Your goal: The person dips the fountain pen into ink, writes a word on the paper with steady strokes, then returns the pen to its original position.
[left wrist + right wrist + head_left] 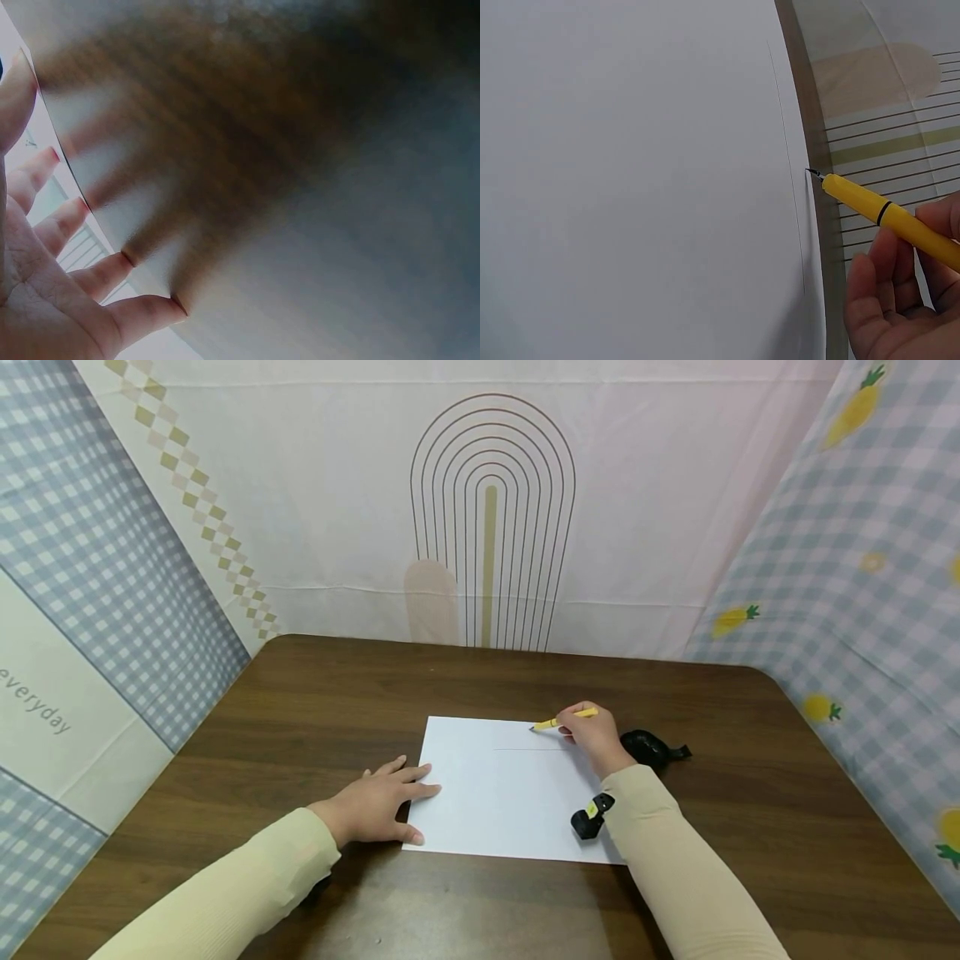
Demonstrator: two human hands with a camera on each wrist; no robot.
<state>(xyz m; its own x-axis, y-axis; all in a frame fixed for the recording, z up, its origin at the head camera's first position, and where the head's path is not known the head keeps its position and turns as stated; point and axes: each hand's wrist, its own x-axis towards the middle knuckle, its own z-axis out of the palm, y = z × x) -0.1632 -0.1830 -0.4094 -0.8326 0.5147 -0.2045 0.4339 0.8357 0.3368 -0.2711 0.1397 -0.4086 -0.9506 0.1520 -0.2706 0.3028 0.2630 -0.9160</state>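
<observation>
A white sheet of paper [502, 802] lies on the brown wooden table, with one thin straight line [525, 749] drawn near its far edge. My left hand [378, 802] rests at the sheet's left edge, fingers spread and fairly straight, the tips on the paper. In the left wrist view that hand [52, 292] shows its palm side. My right hand [592, 735] pinches a yellow fountain pen [577, 718] near the far edge. In the right wrist view the pen's dark nib [814, 173] is at the paper, between the drawn line and the edge; whether it touches is hard to tell.
A shiny black rounded object [648, 749] with a narrow end lies on the table [337, 693] just right of my right hand. A small black camera [588, 818] sits at my right wrist. Patterned cloths [330, 485] hang behind the table and at both sides.
</observation>
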